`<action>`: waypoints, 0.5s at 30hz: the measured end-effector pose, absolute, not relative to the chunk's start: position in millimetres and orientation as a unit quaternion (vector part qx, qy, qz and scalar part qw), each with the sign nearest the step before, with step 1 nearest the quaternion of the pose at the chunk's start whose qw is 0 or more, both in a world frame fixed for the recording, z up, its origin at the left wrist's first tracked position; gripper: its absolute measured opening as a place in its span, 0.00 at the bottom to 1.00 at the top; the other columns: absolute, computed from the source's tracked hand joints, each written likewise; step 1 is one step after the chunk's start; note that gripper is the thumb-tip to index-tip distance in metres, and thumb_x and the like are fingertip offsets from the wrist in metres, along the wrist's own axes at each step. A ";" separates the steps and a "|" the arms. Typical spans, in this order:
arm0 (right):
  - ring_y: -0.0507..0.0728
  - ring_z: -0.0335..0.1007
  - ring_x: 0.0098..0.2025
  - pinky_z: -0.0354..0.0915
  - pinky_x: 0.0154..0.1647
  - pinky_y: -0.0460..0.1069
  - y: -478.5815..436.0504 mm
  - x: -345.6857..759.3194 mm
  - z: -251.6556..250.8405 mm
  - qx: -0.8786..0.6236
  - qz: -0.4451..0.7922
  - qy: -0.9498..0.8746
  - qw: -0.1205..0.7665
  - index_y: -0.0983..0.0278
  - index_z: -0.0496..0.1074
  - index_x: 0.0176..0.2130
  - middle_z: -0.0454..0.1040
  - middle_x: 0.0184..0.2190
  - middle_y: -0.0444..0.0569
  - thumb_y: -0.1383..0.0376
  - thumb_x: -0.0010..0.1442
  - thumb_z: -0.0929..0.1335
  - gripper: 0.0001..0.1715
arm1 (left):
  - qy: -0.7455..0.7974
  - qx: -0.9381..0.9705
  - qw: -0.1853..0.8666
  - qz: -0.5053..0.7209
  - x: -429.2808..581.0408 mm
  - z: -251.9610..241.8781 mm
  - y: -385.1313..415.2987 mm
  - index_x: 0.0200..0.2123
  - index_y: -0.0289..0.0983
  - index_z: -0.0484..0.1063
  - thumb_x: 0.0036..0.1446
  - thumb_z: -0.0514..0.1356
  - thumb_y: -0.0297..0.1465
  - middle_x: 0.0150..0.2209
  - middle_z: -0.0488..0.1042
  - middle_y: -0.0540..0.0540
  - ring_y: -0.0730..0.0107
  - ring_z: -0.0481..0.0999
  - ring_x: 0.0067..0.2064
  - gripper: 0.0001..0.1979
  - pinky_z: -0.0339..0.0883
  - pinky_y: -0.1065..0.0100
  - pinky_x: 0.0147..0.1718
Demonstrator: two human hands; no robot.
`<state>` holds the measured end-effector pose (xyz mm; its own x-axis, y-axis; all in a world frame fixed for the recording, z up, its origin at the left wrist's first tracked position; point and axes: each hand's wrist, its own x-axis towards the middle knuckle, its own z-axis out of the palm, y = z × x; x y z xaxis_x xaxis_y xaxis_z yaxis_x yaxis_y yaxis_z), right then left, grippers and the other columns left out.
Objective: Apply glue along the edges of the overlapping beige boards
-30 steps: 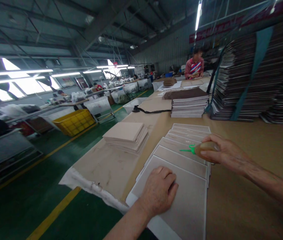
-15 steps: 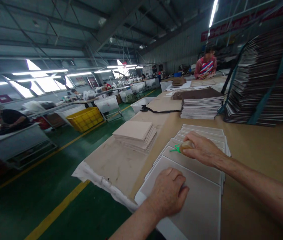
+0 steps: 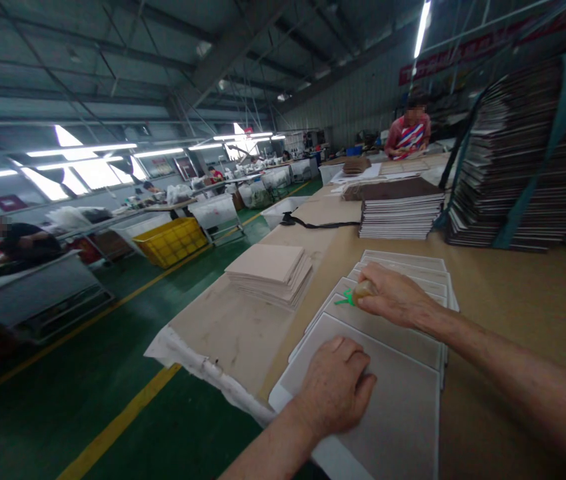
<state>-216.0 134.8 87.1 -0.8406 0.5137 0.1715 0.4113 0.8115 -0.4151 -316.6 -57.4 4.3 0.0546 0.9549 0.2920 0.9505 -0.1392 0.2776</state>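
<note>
My right hand (image 3: pixel 395 297) is closed round a rounded tan tool (image 3: pixel 364 292) with a green tip, held over the upper panels of an overlapping row. My left hand (image 3: pixel 335 383) rests on the nearest grey-beige panel (image 3: pixel 403 413), its fingers curled inward; whether anything is under them is hidden. Behind that front sheet, the other white-edged panels (image 3: pixel 387 320) lie fanned out away from me. A stack of beige sheets (image 3: pixel 267 263) sits to the left of the row.
A brown-topped stack (image 3: pixel 400 207) stands behind the row, with a tall strapped pile (image 3: pixel 517 160) at the right. Across the table is a person (image 3: pixel 407 133). A yellow bin (image 3: pixel 170 240) stands on the green floor. A black strap (image 3: pixel 320 225) lies beyond the beige sheets.
My right hand and the green-tipped tool have moved slightly left over the panels. My left hand stays in nearly the same place.
</note>
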 end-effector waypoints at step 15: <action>0.60 0.69 0.37 0.55 0.34 0.51 139.2 -180.2 84.7 -0.262 0.193 -0.934 0.147 0.60 0.70 0.41 0.73 0.38 0.48 0.59 0.59 0.69 0.11 | 0.649 0.731 -0.010 0.210 -317.1 3.4 -56.7 0.43 0.35 0.76 0.65 0.62 0.31 0.45 0.78 0.40 0.54 0.74 0.47 0.06 0.72 0.54 0.49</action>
